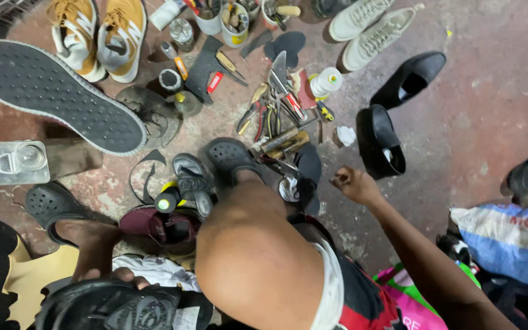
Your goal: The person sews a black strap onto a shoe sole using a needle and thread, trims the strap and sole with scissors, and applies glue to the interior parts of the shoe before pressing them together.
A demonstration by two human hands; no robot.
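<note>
My left hand (pixel 127 278) is at the bottom left, mostly hidden, with its fingers curled over a black shoe (pixel 111 305) that lies sole up in my lap. My right hand (pixel 354 184) reaches out over the floor to the right of my bent knee (pixel 258 263). Its fingertips are pinched together, and I cannot make out anything between them. It hovers near a black shoe sole piece (pixel 308 165) and a small round tin (pixel 288 188). My foot wears a black clog (pixel 230 157) just ahead of the knee.
A pile of pliers, scissors and other tools (pixel 276 110) lies ahead, with a thread spool (pixel 326 81) and cups of tools (pixel 234 21). Around it are black loafers (pixel 392 116), white sneakers (pixel 368 27), tan sneakers (pixel 99 36), a large grey sole (pixel 50 91), a maroon shoe (pixel 166 226) and a blue sack (pixel 514 241).
</note>
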